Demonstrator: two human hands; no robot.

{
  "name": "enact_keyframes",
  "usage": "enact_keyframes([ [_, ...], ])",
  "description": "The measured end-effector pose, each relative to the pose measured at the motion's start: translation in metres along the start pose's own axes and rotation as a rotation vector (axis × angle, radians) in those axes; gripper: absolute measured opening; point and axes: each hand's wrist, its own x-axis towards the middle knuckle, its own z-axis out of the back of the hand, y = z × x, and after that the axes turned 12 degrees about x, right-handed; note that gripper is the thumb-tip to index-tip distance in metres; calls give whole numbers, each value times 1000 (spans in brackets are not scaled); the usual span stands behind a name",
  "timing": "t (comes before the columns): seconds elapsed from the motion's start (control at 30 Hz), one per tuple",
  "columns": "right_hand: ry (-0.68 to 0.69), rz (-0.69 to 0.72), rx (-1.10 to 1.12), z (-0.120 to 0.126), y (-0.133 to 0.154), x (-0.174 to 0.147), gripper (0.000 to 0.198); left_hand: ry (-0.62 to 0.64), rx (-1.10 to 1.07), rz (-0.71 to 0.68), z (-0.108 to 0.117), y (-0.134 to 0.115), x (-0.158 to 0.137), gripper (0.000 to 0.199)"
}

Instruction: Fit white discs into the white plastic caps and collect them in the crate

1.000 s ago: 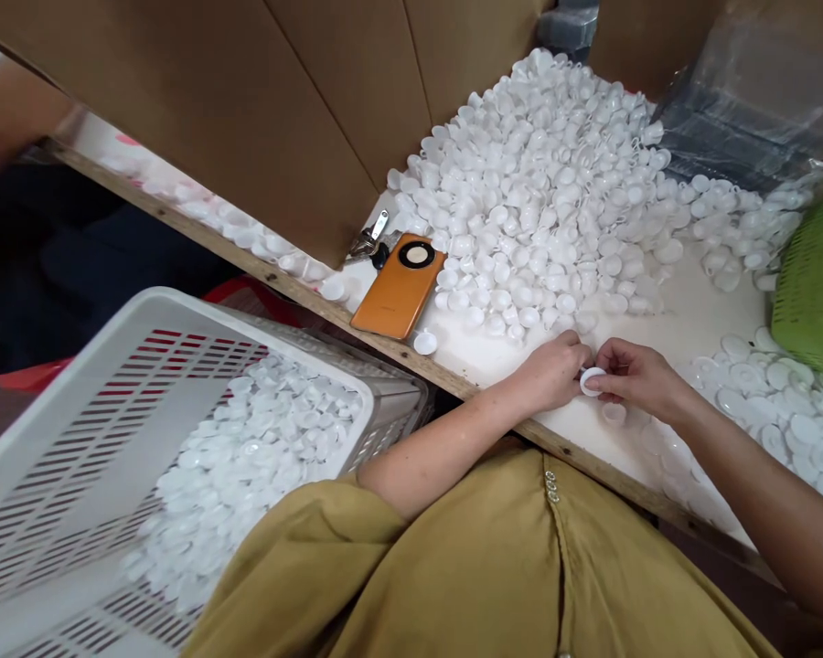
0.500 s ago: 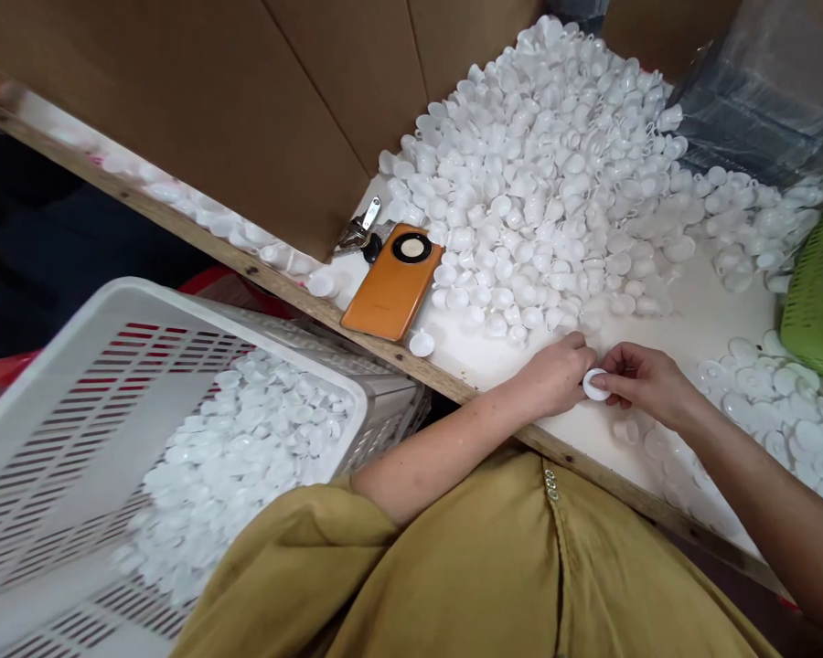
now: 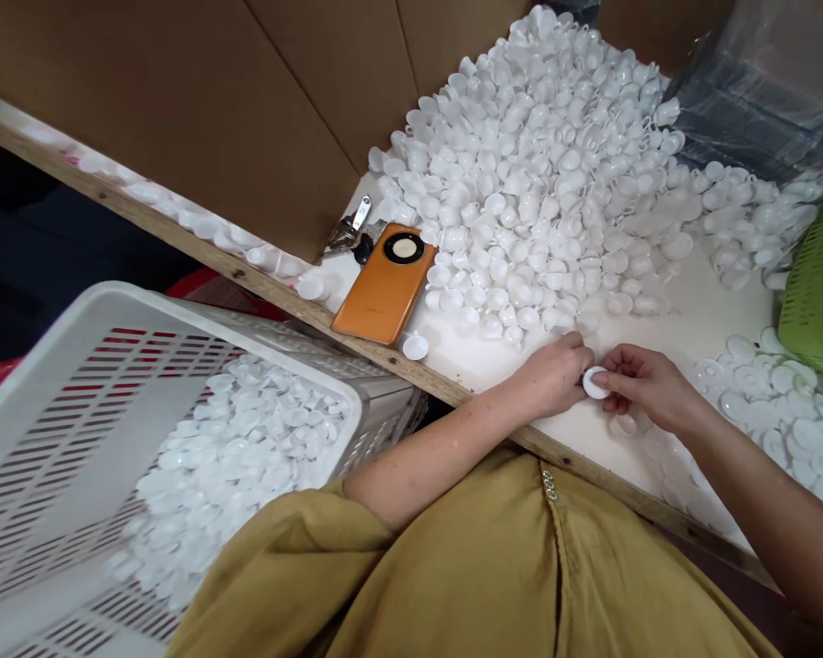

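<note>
Over the front edge of the white tabletop (image 3: pixel 700 315) my two hands meet. My right hand (image 3: pixel 641 384) pinches a small round white plastic disc (image 3: pixel 596 383) between thumb and fingers. My left hand (image 3: pixel 555 373) is closed right against the disc's left side; whatever its fingers hold is hidden behind them. Beyond the hands rises a big heap of small white plastic cups (image 3: pixel 514 201) with handles. Flat white discs (image 3: pixel 782 402) lie loosely spread at the right, near my right forearm. One single cup (image 3: pixel 415 346) sits apart by the table edge.
An orange phone (image 3: pixel 386 285) and keys (image 3: pixel 347 236) lie left of the heap. A white slatted basket (image 3: pixel 61 439) holding many white pieces stands below the wooden edge. Brown cardboard (image 3: pixel 178 110) walls the back left; a green basket (image 3: pixel 819 292) is at the right.
The view has shifted slightly, so the phone and heap sit a little further left. Both hands keep nearly the same pose, with the disc still pinched between them.
</note>
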Motion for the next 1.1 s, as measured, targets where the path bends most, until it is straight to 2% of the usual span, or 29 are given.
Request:
enact_keyframes([
  [0.3, -48, -1, -97, -4, 7, -1, 35, -4, -8, 19, -1, 0, 1, 15],
  [0.63, -16, -19, -83, -5, 0, -3, 36, 20, -77, 14, 6, 1, -4, 17],
  [0.77, -15, -58, -90, -4, 2, 1, 37, 76, -186, 9, 12, 2, -6, 33],
  [0.9, -8, -97, -105, -3, 7, 6, 34, 66, -106, 93, 8, 0, 0, 24],
  [1.1, 25, -115, -53, -7, 7, 4, 28, 106, -35, 76, 9, -3, 11, 39],
])
